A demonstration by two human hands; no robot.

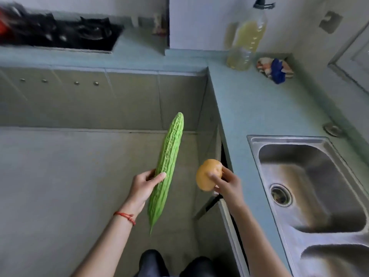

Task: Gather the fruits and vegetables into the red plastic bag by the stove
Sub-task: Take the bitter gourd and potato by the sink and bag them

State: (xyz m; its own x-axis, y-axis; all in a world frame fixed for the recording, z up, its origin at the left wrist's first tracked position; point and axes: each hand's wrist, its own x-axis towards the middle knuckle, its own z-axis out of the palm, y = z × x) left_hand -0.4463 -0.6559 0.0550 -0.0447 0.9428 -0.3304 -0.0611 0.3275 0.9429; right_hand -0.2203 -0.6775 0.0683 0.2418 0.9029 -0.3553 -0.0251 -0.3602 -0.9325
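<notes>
**Head view: a gourd in one hand, a potato in the other**

Head camera looks down on a long, bumpy, pale-green bitter gourd held in the air over the grey floor, tilted with its blunt end up and away and its pointed tip down towards the person. The left hand grips it around the middle, thumb lying across the front and the other fingers curled behind. Just right of it, apart from the gourd, the right hand pinches a round yellow-brown potato, fingers wrapped round its right side. A thin red string bracelet circles the left wrist.

Both vegetables hang in front of the corner of a pale blue-green L-shaped countertop. To the right a stainless steel double sink is sunk into it. Farther back on the counter stand a clear plastic bottle of yellow liquid and, near it, a small crumpled packet with a blue part. Well apart at the far left lies a black gas stove, blurred, with a patch of red at its left edge; whether that is the bag cannot be told.
</notes>
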